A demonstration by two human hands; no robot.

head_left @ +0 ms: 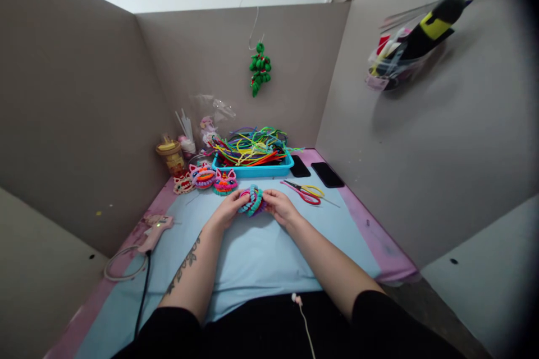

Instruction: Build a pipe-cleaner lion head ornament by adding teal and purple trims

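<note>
Both hands hold a rounded pipe-cleaner craft piece (252,202) in teal, purple and pink, just above the blue cloth. My left hand (228,206) is closed on its left side, the thumb over the pink part. On the opposite side, my right hand (280,206) pinches the edge with thumb and fingers. Close beyond my left hand sits a pink and orange pipe-cleaner animal face (225,182) with pointed ears. A second one in pink and purple (202,174) and a pale one with red (183,183) stand left of it.
A blue tray (252,171) piled with colourful pipe cleaners stands at the back, beside two dark phones (327,174). Scissors (304,192) lie right of my hands. At left rests a pink glue gun (155,234) with its cord. Partition walls enclose the table; a green ornament (260,69) hangs behind.
</note>
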